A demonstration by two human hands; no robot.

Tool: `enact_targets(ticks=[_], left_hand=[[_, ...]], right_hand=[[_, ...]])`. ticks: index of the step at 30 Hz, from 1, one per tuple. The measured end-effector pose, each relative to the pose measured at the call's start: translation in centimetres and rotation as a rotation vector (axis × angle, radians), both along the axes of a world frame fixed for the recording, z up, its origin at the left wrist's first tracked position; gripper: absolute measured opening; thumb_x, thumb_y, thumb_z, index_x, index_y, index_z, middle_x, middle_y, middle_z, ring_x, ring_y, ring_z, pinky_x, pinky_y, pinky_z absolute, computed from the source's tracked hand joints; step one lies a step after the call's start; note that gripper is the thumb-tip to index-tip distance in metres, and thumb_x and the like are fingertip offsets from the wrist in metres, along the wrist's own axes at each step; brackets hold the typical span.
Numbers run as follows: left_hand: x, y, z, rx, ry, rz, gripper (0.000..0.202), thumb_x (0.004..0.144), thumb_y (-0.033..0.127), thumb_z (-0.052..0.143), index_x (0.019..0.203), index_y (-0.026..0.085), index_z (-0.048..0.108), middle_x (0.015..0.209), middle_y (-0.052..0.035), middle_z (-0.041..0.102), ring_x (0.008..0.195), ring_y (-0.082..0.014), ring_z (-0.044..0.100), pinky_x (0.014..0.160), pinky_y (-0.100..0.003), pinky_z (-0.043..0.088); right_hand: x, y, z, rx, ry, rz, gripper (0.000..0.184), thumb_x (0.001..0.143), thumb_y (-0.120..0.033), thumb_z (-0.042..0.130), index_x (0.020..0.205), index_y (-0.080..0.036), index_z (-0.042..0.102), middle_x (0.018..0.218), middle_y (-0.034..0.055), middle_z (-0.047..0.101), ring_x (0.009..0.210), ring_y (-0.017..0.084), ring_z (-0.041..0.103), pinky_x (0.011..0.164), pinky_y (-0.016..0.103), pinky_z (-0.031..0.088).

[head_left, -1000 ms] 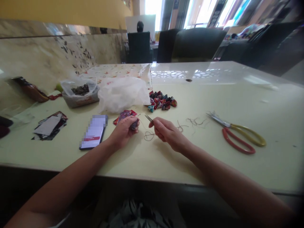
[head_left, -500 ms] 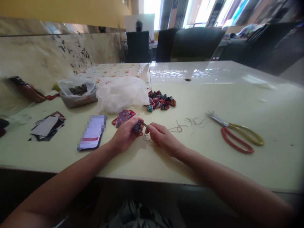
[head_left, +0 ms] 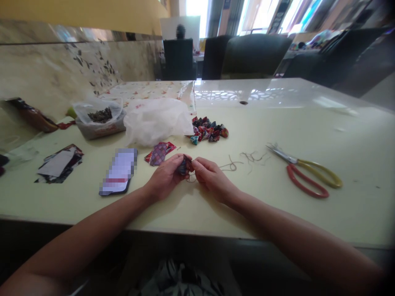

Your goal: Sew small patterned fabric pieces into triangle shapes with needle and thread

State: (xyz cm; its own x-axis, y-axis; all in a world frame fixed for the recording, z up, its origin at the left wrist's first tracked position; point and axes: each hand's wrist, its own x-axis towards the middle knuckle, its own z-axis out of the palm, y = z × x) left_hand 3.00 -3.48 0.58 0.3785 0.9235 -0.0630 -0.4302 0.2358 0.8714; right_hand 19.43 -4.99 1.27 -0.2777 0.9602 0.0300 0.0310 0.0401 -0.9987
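Dark fabric piece sits in the left hand, over the near middle of the desk. The room has a yellow wall above a marbled panel with leaf motifs, bright windows, dark chairs beyond the desk and 1 person far off. The desk is pale yellow-green, its far end glossy with a reflected lattice; a floral cover lies at the far left. 2 bare arms reach over the near edge: the left grip curls around the piece, the right hand has a narrow grip at its edge, and I cannot tell what its fingertips pinch. Next come a white plastic bag, a lined tub of dark bits, scissors, a phone, stacked scraps, patterned scraps, small fabric shapes and loose thread. Red print on the bag is too small to read; the phone screen is pixelated.
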Motion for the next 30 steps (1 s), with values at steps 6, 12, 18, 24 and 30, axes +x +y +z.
enact_targets(ticks=[6, 12, 18, 24, 30], left_hand=[[0.0, -0.2, -0.1, 0.013, 0.018, 0.0, 0.019, 0.096, 0.032, 0.058, 0.097, 0.016, 0.068, 0.084, -0.0039, 0.063, 0.076, -0.0127, 0.058, 0.066, -0.022, 0.05], [0.0, -0.3, 0.0, 0.025, 0.012, -0.02, 0.019, 0.097, 0.03, 0.056, 0.098, 0.015, 0.067, 0.084, -0.0037, 0.06, 0.075, -0.0123, 0.056, 0.066, -0.022, 0.05], [0.0, -0.2, 0.0, 0.013, -0.004, -0.014, 0.019, 0.096, 0.031, 0.057, 0.099, 0.015, 0.067, 0.083, -0.0036, 0.059, 0.072, -0.0121, 0.055, 0.063, -0.022, 0.048], [0.0, 0.0, 0.5, -0.101, -0.017, 0.074, 0.023, 0.092, 0.035, 0.062, 0.097, 0.013, 0.068, 0.08, -0.0033, 0.059, 0.065, -0.011, 0.054, 0.058, -0.023, 0.045], [0.0, 0.1, 0.8, -0.13, -0.017, 0.068, 0.026, 0.092, 0.037, 0.063, 0.098, 0.012, 0.068, 0.08, -0.0038, 0.059, 0.065, -0.0115, 0.055, 0.058, -0.023, 0.046]], right_hand=[[0.0, 0.0, -0.1, -0.028, 0.028, 0.003, 0.042, 0.089, -0.057, 0.054, 0.071, -0.02, 0.046, 0.056, -0.0064, 0.035, 0.054, 0.009, 0.029, 0.051, 0.024, 0.022], [-0.2, 0.0, -0.2, -0.063, 0.084, -0.003, 0.04, 0.088, -0.055, 0.058, 0.072, -0.02, 0.048, 0.053, -0.0071, 0.032, 0.053, 0.009, 0.029, 0.051, 0.024, 0.022], [-0.1, 0.0, -0.2, -0.059, 0.077, -0.009, 0.038, 0.089, -0.053, 0.056, 0.072, -0.02, 0.049, 0.053, -0.0075, 0.031, 0.051, 0.008, 0.027, 0.05, 0.024, 0.022], [1.1, 0.9, 0.5, -0.016, 0.0, -0.076, 0.041, 0.092, -0.058, 0.051, 0.079, -0.019, 0.053, 0.055, -0.0071, 0.031, 0.05, 0.008, 0.027, 0.049, 0.024, 0.021], [1.6, 1.2, 0.7, 0.084, -0.074, -0.052, 0.041, 0.091, -0.058, 0.054, 0.081, -0.018, 0.053, 0.057, -0.0068, 0.033, 0.054, 0.009, 0.029, 0.054, 0.025, 0.024]])
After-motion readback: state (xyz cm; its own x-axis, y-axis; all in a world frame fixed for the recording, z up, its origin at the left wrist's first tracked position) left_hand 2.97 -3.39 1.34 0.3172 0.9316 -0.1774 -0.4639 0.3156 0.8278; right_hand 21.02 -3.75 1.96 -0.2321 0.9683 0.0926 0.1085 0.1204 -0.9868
